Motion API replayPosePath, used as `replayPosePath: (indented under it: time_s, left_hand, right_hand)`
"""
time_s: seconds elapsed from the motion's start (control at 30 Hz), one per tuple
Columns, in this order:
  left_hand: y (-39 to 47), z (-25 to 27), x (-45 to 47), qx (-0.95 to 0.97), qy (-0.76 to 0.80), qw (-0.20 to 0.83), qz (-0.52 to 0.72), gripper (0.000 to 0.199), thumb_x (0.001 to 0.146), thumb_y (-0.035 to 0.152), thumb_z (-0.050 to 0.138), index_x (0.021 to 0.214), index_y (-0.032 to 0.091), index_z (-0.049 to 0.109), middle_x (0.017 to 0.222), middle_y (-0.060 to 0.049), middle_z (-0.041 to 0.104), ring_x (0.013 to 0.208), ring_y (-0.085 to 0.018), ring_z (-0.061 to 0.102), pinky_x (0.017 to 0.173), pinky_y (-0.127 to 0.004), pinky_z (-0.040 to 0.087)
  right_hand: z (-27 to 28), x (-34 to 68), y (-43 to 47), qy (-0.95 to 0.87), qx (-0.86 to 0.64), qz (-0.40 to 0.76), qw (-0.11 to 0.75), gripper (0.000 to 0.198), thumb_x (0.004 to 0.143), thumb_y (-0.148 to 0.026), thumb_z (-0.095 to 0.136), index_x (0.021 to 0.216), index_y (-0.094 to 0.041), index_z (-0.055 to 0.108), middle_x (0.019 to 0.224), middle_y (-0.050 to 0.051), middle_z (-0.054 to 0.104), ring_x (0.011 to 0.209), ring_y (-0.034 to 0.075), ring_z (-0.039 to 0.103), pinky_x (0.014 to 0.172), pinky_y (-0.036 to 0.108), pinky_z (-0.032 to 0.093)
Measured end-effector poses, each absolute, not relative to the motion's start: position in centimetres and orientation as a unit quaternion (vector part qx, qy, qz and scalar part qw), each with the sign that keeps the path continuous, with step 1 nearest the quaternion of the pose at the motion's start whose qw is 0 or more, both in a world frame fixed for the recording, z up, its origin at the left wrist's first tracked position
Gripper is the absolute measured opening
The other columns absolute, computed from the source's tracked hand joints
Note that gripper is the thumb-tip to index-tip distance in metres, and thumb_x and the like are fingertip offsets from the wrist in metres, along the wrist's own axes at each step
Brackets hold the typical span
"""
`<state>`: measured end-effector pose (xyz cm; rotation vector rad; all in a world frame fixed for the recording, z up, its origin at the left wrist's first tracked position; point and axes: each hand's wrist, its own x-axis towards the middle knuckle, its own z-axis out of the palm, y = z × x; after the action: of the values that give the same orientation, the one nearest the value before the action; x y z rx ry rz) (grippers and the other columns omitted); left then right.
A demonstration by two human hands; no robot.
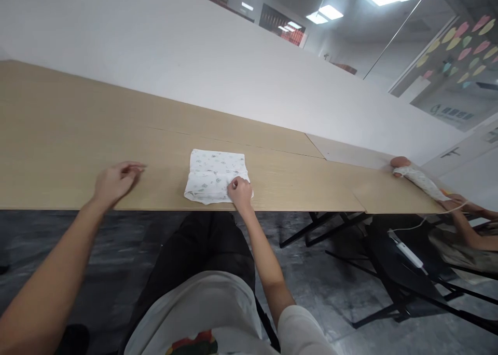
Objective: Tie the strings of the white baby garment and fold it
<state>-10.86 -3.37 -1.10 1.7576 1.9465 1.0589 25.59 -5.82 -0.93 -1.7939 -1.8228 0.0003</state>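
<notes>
A folded white cloth (212, 163) with a small printed pattern lies on the table near its front edge. My right hand (240, 192) is closed at the cloth's lower right corner, fingers curled down onto the fabric; the fingertips are partly hidden. To the left of the cloth, well apart from it, my left hand (116, 182) hovers low over the tabletop. Its fingers are loosely bent with a gap by the thumb, and nothing shows in them.
The long wooden table (70, 137) runs along a white partition (194, 64). Far right, another person's hands (453, 202) touch a doll-like figure (422, 181) wrapped in pale cloth. A black chair (400, 272) with a white power strip (408, 252) stands below.
</notes>
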Motion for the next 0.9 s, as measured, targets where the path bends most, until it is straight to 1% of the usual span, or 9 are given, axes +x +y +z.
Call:
replayPosePath:
  time_s: [0.07,0.13,0.23,0.37,0.43,0.53,0.6,0.77,0.9]
  left_hand:
    - [-3.7,-0.8,-8.9,0.659,0.660,0.120,0.341,0.050,0.087,0.048,0.045,0.115,0.015,0.070,0.114,-0.011,0.075,0.097,-0.025,0.068,0.092,-0.037,0.053]
    - [-3.9,-0.7,-6.4,0.711,0.603,0.117,0.341,0.051,0.088,0.047,0.042,0.115,0.014,0.070,0.120,-0.014,0.073,0.105,-0.027,0.067,0.099,-0.039,0.051]
    - [-4.2,-0.9,-2.4,0.783,0.512,0.123,0.331,0.054,0.093,0.052,0.039,0.120,0.016,0.068,0.131,-0.015,0.069,0.122,-0.028,0.061,0.111,-0.042,0.043]
    - [-4.5,-1.5,0.8,0.813,0.481,0.145,0.295,0.075,0.093,0.069,0.029,0.132,0.015,0.065,0.143,-0.015,0.062,0.137,-0.030,0.053,0.118,-0.044,0.037]
    - [-4.4,-1.9,1.3,0.812,0.491,0.148,0.278,0.083,0.091,0.076,0.024,0.133,0.017,0.065,0.147,-0.014,0.059,0.140,-0.031,0.050,0.119,-0.046,0.036]
    - [-4.3,-2.4,1.1,0.813,0.499,0.148,0.261,0.086,0.089,0.078,0.022,0.130,0.019,0.068,0.148,-0.012,0.058,0.142,-0.032,0.049,0.120,-0.046,0.035]
    - [-4.2,-2.6,0.9,0.815,0.499,0.146,0.256,0.088,0.089,0.079,0.020,0.128,0.018,0.070,0.148,-0.012,0.059,0.143,-0.032,0.047,0.122,-0.045,0.033]
    - [-4.1,-2.8,0.6,0.813,0.500,0.146,0.261,0.089,0.089,0.080,0.021,0.129,0.019,0.070,0.146,-0.011,0.060,0.143,-0.030,0.047,0.123,-0.043,0.031]
    - [-3.9,-2.9,0.6,0.812,0.500,0.149,0.263,0.087,0.089,0.079,0.023,0.128,0.017,0.070,0.146,-0.012,0.060,0.142,-0.031,0.048,0.122,-0.042,0.033]
  right_hand:
    - [-1.0,25.7,-5.8,-0.688,-0.671,-0.004,0.278,0.013,0.084,-0.011,0.057,0.082,-0.019,0.067,0.079,0.004,0.070,0.081,0.019,0.062,0.071,0.026,0.040]
    - [-1.2,25.7,-5.7,-0.693,-0.670,-0.006,0.265,0.013,0.083,-0.010,0.057,0.082,-0.018,0.067,0.079,0.004,0.069,0.081,0.019,0.062,0.071,0.026,0.040]
    - [-1.4,25.9,-5.7,-0.705,-0.664,-0.018,0.247,0.014,0.083,-0.009,0.056,0.083,-0.018,0.067,0.080,0.005,0.069,0.082,0.019,0.061,0.071,0.026,0.041]
    - [-1.5,26.0,-5.7,-0.715,-0.659,-0.033,0.230,0.018,0.084,-0.008,0.054,0.086,-0.017,0.070,0.082,0.006,0.069,0.084,0.020,0.061,0.072,0.027,0.043]
    - [-1.5,26.0,-5.8,-0.718,-0.656,-0.032,0.229,0.024,0.084,-0.007,0.053,0.095,-0.016,0.073,0.087,0.007,0.071,0.087,0.021,0.062,0.076,0.027,0.045]
    - [-1.3,26.0,-5.9,-0.721,-0.652,-0.014,0.233,0.034,0.085,-0.006,0.053,0.109,-0.017,0.075,0.094,0.008,0.073,0.092,0.022,0.064,0.081,0.028,0.047]
    - [-1.1,26.1,-6.1,-0.717,-0.655,0.006,0.238,0.036,0.086,-0.007,0.053,0.113,-0.016,0.076,0.096,0.009,0.074,0.095,0.022,0.064,0.083,0.028,0.047]
    - [-0.9,26.1,-6.6,-0.705,-0.665,0.019,0.247,0.034,0.088,-0.010,0.055,0.114,-0.016,0.077,0.098,0.009,0.075,0.096,0.021,0.066,0.085,0.027,0.046]
    - [-1.3,25.8,-6.5,-0.699,-0.673,0.008,0.242,0.030,0.087,-0.012,0.058,0.106,-0.018,0.080,0.100,0.010,0.076,0.099,0.023,0.066,0.088,0.031,0.044]
